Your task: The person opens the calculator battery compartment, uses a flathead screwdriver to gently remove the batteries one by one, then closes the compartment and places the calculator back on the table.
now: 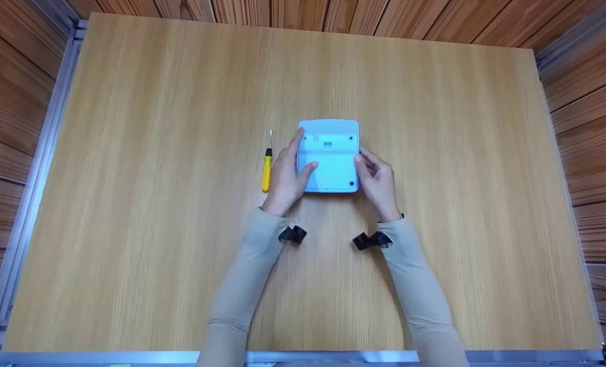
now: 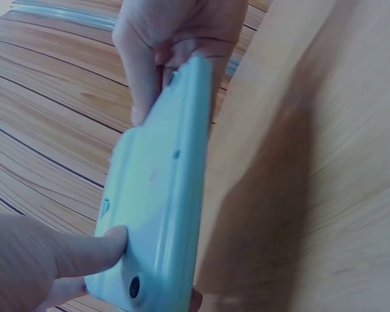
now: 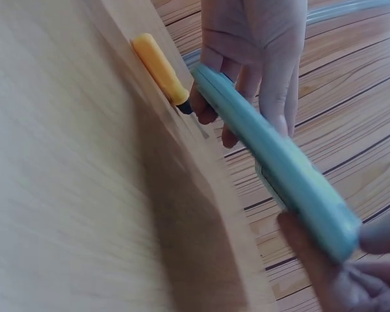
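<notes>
The blue device [image 1: 328, 165] sits between the two hands, lifted off the table [image 1: 155, 229], one broad face turned up and its slightly longer axis running near to far. The left hand [image 1: 286, 176] grips its left side, thumb on the upper face and forefinger along the edge; the right hand [image 1: 380, 183] pinches its right edge between thumb and fingers.

The yellow screwdriver [image 1: 267, 171] lies on the table just left of the left hand, roughly in line with the device's long axis, handle near and metal shaft far. The left hand is the nearer of the two, with the tool on its outer side; the right hand is farther off, with the device and the left hand between it and the handle.
</notes>
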### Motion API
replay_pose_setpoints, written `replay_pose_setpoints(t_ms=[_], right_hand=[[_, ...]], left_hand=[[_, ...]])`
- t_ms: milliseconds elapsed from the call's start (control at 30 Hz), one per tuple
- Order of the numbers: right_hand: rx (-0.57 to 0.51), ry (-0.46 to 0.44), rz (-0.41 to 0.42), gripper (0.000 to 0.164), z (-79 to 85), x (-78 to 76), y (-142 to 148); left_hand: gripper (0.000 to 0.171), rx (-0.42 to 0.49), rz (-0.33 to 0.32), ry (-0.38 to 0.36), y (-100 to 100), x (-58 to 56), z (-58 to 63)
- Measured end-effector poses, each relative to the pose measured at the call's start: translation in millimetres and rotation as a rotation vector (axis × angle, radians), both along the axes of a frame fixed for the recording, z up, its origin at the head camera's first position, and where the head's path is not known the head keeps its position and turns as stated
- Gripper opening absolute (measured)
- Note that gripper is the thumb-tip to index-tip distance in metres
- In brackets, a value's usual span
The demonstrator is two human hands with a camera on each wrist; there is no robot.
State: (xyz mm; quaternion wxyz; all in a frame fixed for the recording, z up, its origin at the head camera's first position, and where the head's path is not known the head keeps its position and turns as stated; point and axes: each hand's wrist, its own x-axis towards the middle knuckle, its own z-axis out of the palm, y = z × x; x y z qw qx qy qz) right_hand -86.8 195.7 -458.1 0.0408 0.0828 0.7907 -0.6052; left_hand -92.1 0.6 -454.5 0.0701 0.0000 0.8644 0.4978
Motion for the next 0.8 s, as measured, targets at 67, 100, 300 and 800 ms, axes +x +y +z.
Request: replay_pose_setpoints(t_ms=[67, 100, 300, 800], right_hand=[[0.036, -0.018, -0.004, 0.042, -0.7, -0.3, 0.3], [0.042, -0.024, -0.012, 0.042, -1.1, -0.7, 0.1], [0.050, -0.009, -0.046, 0.037, -3.5, -1.7, -0.3], [0.308, 0.009, 0.016, 0.034, -13.9, -2.7, 3.0]], left_hand=[[0.071, -0.020, 0.004, 0.011, 0.3, -0.3, -0.3], [0.071, -0.024, 0.009, 0.012, 0.5, -0.2, -0.3], [0.067, -0.027, 0.051, 0.000, 1.6, -0.9, -2.1], [0.062, -0.077, 0.120, 0.001, 7.4, 1.2, -6.5]])
